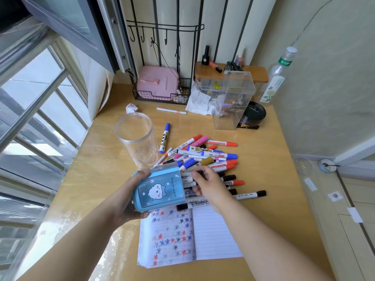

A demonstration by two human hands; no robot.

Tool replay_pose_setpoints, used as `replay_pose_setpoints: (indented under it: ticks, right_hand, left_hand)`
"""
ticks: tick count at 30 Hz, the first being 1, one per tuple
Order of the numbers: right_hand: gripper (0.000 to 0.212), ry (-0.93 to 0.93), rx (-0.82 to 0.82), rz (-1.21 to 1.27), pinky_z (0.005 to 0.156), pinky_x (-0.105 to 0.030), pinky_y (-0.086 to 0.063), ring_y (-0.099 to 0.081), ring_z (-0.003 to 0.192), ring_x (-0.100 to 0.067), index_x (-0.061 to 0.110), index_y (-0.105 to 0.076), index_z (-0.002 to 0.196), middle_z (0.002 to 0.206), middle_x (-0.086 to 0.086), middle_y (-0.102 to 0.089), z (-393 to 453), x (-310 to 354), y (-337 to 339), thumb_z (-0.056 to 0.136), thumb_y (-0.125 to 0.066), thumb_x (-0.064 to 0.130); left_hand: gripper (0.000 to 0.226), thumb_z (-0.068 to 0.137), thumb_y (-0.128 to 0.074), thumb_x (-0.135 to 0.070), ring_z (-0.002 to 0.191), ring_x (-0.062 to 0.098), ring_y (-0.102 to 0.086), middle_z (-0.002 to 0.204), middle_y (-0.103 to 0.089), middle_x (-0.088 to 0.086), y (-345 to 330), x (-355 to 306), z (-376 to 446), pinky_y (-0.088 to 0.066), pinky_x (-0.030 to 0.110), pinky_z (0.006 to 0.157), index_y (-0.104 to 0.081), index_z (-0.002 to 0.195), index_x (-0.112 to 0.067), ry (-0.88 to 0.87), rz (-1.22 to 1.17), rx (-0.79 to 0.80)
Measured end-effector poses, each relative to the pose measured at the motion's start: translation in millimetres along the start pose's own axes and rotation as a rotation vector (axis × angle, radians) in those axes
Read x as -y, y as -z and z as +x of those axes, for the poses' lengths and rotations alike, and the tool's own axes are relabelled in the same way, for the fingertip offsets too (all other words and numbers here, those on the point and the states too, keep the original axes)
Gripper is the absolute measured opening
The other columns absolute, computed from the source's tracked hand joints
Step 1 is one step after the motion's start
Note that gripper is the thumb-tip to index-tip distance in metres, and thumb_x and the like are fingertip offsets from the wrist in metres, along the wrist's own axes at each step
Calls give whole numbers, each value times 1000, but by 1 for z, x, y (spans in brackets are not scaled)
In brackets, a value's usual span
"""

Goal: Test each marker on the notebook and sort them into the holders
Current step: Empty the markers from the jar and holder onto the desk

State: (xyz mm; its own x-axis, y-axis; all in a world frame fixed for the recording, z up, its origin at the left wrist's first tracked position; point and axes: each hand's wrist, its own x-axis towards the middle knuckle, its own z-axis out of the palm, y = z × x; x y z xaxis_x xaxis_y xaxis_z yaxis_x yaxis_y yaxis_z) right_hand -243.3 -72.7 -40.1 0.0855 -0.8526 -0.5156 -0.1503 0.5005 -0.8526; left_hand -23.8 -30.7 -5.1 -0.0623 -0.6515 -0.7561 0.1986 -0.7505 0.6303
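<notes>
My left hand (129,201) grips a blue cartoon holder (160,189), tipped on its side above the notebook's top edge, its mouth facing right with several markers sticking out. My right hand (211,187) reaches into those markers at the holder's mouth, fingers curled around them. A pile of red, blue, pink and black markers (207,159) lies on the table behind. The open notebook (213,236) shows coloured flower scribbles on its left page. A clear round holder (136,138) stands empty at left; a clear square holder (233,102) stands farther back.
One blue marker (164,140) lies apart beside the round holder, and a white pen (171,110) lies near the back. A wire basket with a pink box (158,86), a wooden shelf (231,72), a black round case (253,114) and a bottle (278,78) line the back wall.
</notes>
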Motion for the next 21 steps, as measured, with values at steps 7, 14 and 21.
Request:
replay_pose_setpoints:
  ticks: [7,14,21]
  right_hand:
    - [9,-121,-222,36,47,-20,-39,-45,54,-12,17,-56,92,73,-3,-51,21,-16,61,98,-50,20]
    - [51,-41,-292,-317,97,-42,-46,-57,103,-23,22,-43,136,122,-11,-57,33,-18,55,90,-58,39]
    - [65,-30,-301,-415,110,-32,-30,-38,132,-23,20,-30,147,148,-6,-25,22,-17,56,91,-60,31]
  left_hand:
    - [47,70,-63,-52,60,25,-58,84,-64,10,20,-7,-5,-48,31,50,-64,108,-25,-46,-27,-49]
    - [66,54,-74,-55,78,30,-66,107,-67,13,16,-1,-5,-54,40,61,-60,114,-32,-94,-52,18]
    - [42,69,-62,-53,79,29,-65,97,-69,9,3,8,-5,-56,39,62,-62,105,-31,-33,-124,52]
